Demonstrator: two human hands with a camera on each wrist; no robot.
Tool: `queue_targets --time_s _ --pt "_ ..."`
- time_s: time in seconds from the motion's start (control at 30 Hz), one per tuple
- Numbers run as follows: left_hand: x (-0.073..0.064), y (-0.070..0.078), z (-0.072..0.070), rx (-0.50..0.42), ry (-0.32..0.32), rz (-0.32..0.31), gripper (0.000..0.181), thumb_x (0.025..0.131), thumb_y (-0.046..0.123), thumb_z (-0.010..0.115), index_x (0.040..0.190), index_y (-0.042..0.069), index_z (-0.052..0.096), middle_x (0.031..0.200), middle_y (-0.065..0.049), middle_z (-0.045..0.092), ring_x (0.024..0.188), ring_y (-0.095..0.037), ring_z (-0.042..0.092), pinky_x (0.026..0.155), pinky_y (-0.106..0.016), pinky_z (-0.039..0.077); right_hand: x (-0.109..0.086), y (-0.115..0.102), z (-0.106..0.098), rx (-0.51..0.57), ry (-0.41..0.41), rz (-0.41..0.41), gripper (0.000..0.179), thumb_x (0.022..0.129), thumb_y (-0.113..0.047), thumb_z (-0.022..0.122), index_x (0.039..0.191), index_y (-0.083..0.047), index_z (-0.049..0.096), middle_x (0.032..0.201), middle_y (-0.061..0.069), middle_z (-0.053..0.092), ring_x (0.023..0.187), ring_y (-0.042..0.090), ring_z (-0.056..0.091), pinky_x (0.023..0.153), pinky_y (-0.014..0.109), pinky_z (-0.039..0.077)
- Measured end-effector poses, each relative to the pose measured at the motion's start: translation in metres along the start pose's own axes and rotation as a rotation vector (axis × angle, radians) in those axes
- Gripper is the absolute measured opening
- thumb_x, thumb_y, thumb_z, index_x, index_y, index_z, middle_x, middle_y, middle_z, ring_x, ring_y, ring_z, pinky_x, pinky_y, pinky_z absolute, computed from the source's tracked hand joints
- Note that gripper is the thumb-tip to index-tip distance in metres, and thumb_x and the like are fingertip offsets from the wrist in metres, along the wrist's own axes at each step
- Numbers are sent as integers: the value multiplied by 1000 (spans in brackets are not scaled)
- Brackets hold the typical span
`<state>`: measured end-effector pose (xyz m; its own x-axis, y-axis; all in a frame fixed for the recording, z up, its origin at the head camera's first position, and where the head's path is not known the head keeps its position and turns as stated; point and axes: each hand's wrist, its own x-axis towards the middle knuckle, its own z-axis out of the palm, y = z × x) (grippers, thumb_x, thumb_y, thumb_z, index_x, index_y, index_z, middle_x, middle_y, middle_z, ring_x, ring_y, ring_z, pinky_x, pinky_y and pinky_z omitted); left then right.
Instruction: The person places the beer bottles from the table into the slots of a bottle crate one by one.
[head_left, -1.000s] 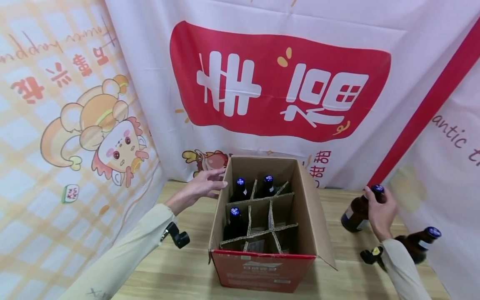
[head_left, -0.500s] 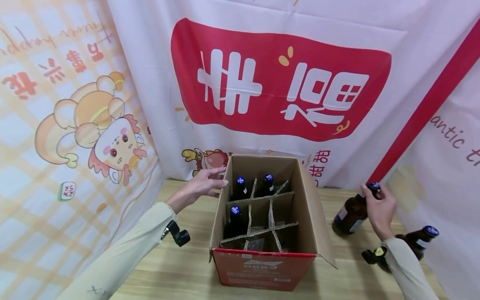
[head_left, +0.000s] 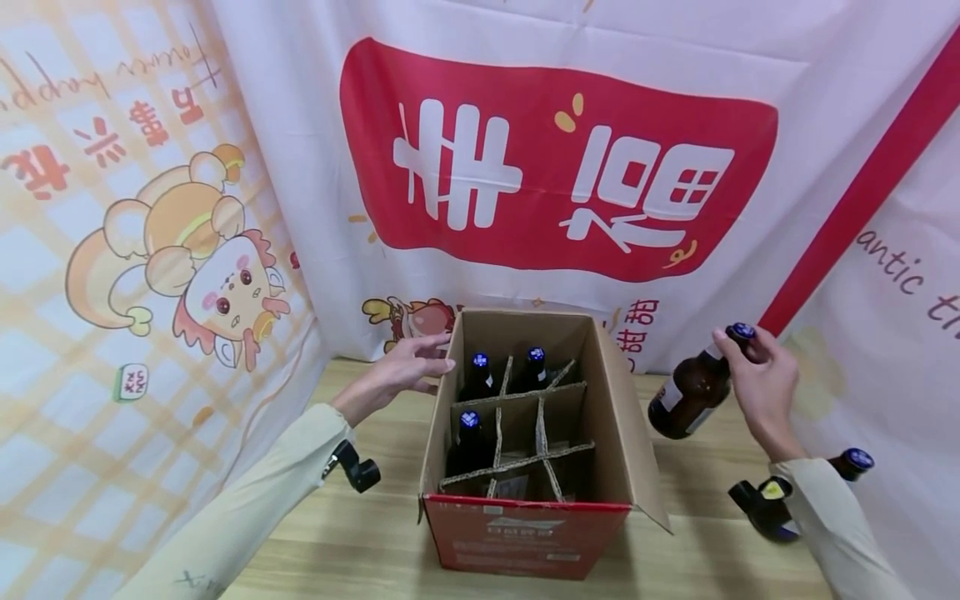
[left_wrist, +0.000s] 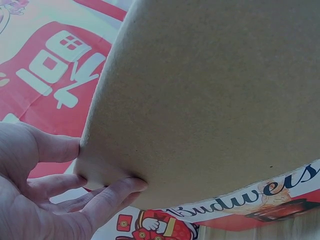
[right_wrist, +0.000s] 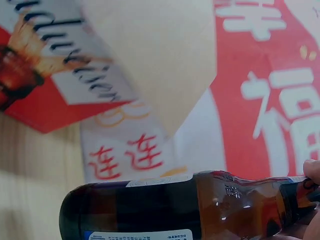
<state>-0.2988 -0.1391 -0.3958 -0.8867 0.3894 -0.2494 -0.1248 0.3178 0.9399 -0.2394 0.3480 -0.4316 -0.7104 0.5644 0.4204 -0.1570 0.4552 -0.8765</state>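
My left hand (head_left: 397, 375) reaches to the left rim of a red cardboard box (head_left: 525, 537); its fingers are mostly straight. In the left wrist view, fingertips press on the box's plain brown flap (left_wrist: 200, 100), the thumb at its edge. My right hand (head_left: 768, 387) grips a brown beer bottle (head_left: 693, 396) by the neck, just below its blue cap. That bottle leans, its base toward the box, raised above the table. In the right wrist view the bottle's body (right_wrist: 240, 205) shows pale labels. Three capped bottles stand inside the box, one being the front-left bottle (head_left: 470, 421).
Cardboard dividers (head_left: 517, 458) split the box into compartments. Its right flap (head_left: 645, 450) spreads outward toward the held bottle. Another bottle (head_left: 857, 460) stands at the right, partly behind my sleeve. Printed cloth (head_left: 555, 167) hangs behind the wooden table (head_left: 322, 533).
My right hand has raised the bottle off the table and brought it slightly left, tilting it. My left hand has stayed at the box's left side.
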Motion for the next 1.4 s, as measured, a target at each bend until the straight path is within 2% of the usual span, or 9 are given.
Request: queue_targets --time_s 0.07,0.17,0.3,0.47,0.63,0.83,1.07,1.3,1.4 --pt "0 0 0 6 0 1 68 103 13 65 164 10 35 160 -28 38 132 -42 57 98 -44 62 0 -15 -2 8 -19 -13 24 93 -27 82 102 -6 73 73 -22 66 58 -1 58 52 10 47" --pt "0 0 0 8 -4 3 68 103 13 65 164 10 35 160 -29 37 133 -42 57 99 -45 61 -1 -36 -5 19 -45 -34 25 93 -26 82 102 -4 72 74 -19 67 58 3 56 50 12 46" --pt "1 0 -1 4 -7 8 68 103 13 64 164 9 34 159 -29 39 133 -42 57 99 -45 61 -1 -63 -10 -12 -89 -84 28 95 -26 80 113 -5 75 84 -21 68 74 6 59 63 7 50" --pt "1 1 2 0 -10 13 68 103 12 64 164 8 34 159 -28 40 133 -42 57 98 -44 62 3 -93 -20 -25 -194 -157 32 97 -25 76 124 -8 75 96 -17 73 86 11 63 80 9 53" --pt "2 3 2 9 -2 27 68 103 12 65 163 8 35 159 -29 40 132 -42 58 96 -44 63 10 -119 -27 -7 -298 -163 39 99 -29 74 135 -15 72 112 -12 76 100 12 67 91 12 51" --pt "-1 3 1 -5 2 0 67 103 11 65 163 7 36 157 -29 42 130 -42 59 97 -45 62 5 -145 -23 -3 -350 -198 45 99 -29 74 142 -19 67 113 -8 74 104 14 65 91 10 53" --pt "-3 -2 1 4 6 -2 67 102 12 67 163 9 38 158 -29 39 130 -41 60 94 -42 64 -16 -171 -18 19 -373 -193 45 99 -29 74 143 -21 67 117 -6 72 110 17 62 91 13 55" --pt "-1 -3 0 -3 -8 14 68 103 13 65 163 7 34 160 -29 40 134 -42 58 97 -44 62 -25 -187 -6 117 -522 -185 41 102 -27 69 142 -20 67 123 -3 75 117 22 61 91 25 55" --pt "1 -3 0 -4 -11 12 69 103 13 65 164 8 34 160 -29 41 134 -42 57 98 -44 62 -25 -189 -1 178 -550 -183 39 102 -22 69 140 -15 69 121 1 76 116 24 62 89 25 55"
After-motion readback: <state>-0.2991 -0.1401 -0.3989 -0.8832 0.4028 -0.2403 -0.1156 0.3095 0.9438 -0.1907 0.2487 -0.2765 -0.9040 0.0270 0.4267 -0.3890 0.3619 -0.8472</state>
